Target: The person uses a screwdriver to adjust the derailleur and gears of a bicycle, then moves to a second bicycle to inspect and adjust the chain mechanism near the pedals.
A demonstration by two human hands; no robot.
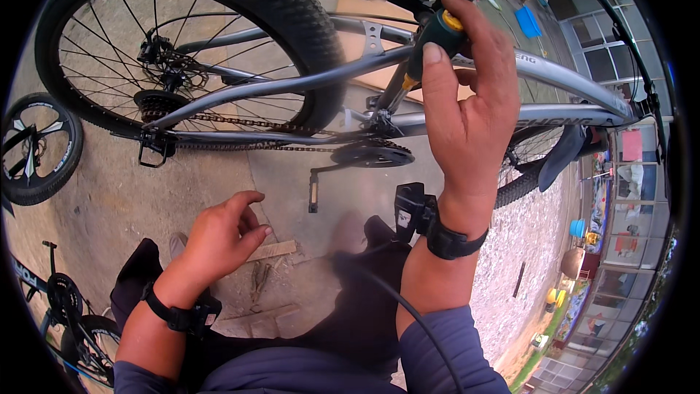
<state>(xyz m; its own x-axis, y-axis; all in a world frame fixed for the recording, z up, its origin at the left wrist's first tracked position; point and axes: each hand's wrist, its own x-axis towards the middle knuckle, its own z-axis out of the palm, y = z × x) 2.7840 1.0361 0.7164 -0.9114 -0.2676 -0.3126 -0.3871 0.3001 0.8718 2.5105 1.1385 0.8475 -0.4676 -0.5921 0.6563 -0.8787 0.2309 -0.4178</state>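
My right hand [477,102] is closed around the dark green and yellow handle of a screwdriver [432,47]. Its shaft points down and to the left, with the tip close to the grey bicycle frame [292,83] above the crank area; whether it touches a screw I cannot tell. Below that spot are the chainring [372,153], the chain [255,147] and a crank with its pedal [313,197]. Lower left, my left hand [222,237] hangs free of the bicycle, empty, thumb and forefinger apart.
The bicycle's rear wheel [321,58] fills the upper left. A loose wheel [69,149] lies at the far left, above another bicycle [69,314]. Wood scraps [273,250] lie on the concrete between my legs. A dark cable [412,314] crosses my right side.
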